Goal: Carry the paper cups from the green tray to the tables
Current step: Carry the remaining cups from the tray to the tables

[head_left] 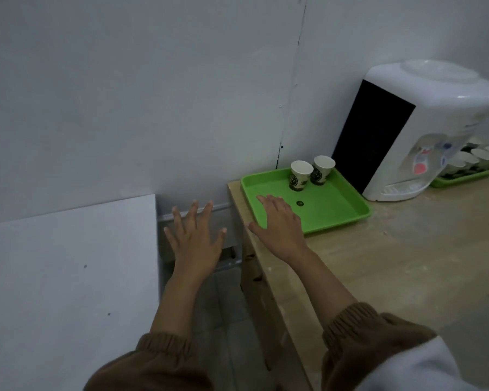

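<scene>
Two white paper cups with dark green print stand side by side at the far edge of a green tray (333,213): the left cup (299,176) and the right cup (321,170). The tray lies on the corner of a wooden table (407,249). My right hand (280,224) stretches flat over the tray's near left part, fingers straight, short of the cups. My left hand (195,238) hangs in the air with fingers spread over the gap between the tables, holding nothing.
A white table (68,277) stands at the left, split from the wooden one by a narrow gap with a metal frame. A white water dispenser (412,131) rises right of the tray. Behind it, a second green tray (463,179) carries several cups.
</scene>
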